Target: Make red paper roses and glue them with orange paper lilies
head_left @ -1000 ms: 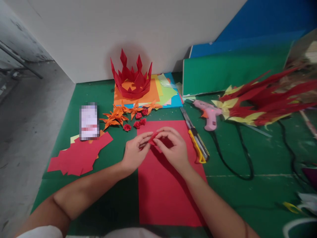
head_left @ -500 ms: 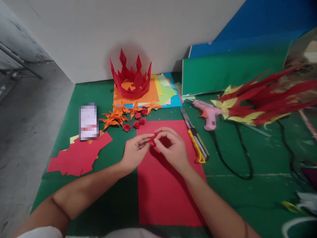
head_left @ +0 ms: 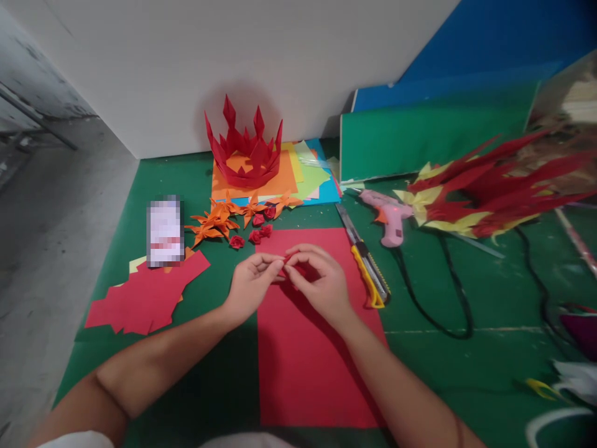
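My left hand (head_left: 252, 285) and my right hand (head_left: 319, 280) meet over the upper part of a large red paper sheet (head_left: 308, 361) lying on the green mat (head_left: 466, 373). Both pinch a small folded piece of red paper (head_left: 290, 261) between their fingertips; most of it is hidden by the fingers. Just beyond the hands lie several small red paper roses (head_left: 255, 234) and orange folded paper flowers (head_left: 219, 219).
A red paper crown (head_left: 243, 149) stands on a stack of coloured paper (head_left: 308, 177) by the white wall. Red paper scraps (head_left: 140, 298) lie left, a yellow utility knife (head_left: 368, 270) and pink glue gun (head_left: 390, 218) with black cord right, red-yellow paper feathers (head_left: 485, 193) beyond.
The fingertips of both hands have drawn closer together around the small red piece, covering more of it. The view has shifted slightly.
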The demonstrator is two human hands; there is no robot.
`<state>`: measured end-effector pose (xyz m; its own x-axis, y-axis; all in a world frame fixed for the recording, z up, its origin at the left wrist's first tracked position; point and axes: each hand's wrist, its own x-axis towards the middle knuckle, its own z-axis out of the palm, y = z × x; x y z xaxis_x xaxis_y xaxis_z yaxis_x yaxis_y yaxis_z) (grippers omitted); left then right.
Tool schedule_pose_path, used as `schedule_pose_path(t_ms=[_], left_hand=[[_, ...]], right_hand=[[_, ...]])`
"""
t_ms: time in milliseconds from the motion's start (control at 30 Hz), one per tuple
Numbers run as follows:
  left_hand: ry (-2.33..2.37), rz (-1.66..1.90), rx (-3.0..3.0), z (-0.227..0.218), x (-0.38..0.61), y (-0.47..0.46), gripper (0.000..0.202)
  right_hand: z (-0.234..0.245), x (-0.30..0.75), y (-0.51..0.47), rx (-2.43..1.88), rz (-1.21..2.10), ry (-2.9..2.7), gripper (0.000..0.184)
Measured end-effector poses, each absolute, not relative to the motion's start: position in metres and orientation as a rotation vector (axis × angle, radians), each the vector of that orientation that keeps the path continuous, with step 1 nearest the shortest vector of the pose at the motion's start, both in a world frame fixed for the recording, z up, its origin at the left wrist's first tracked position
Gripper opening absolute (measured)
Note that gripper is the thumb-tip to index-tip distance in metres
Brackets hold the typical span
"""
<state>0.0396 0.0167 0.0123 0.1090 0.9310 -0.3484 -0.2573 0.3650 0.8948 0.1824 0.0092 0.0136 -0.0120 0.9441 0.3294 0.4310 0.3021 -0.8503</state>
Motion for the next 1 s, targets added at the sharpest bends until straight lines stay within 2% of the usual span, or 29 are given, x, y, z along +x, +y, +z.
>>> schedule_pose_path(t_ms=[300,667,800,933,1000], left_hand=[[1.174,1.027,0.825,0.016,0.038,0.016,0.040],[1.151,1.045,0.927,0.015,0.039,0.012,0.026],[1.038,1.034,0.871,0.014,0.039,0.013,0.029],[1.010,0.999,0.936,0.013,0.039,0.012,0.015],[1.024,0.994,0.949,0.014,0.037,0.012,0.015]], right_hand=[[0.009,0.180,0.006,-1.231,0.776,-1.527,0.004],[0.007,0.182,0.008,-1.135,1.064,-1.325,0.013],[0.008,0.182,0.010,-1.142,1.084,-1.206,0.015],[0.011,0.184,0.010,-1.158,1.033,-1.268,0.005],[0.013,0.185,0.010,-1.169,0.996,-1.322,0.008]])
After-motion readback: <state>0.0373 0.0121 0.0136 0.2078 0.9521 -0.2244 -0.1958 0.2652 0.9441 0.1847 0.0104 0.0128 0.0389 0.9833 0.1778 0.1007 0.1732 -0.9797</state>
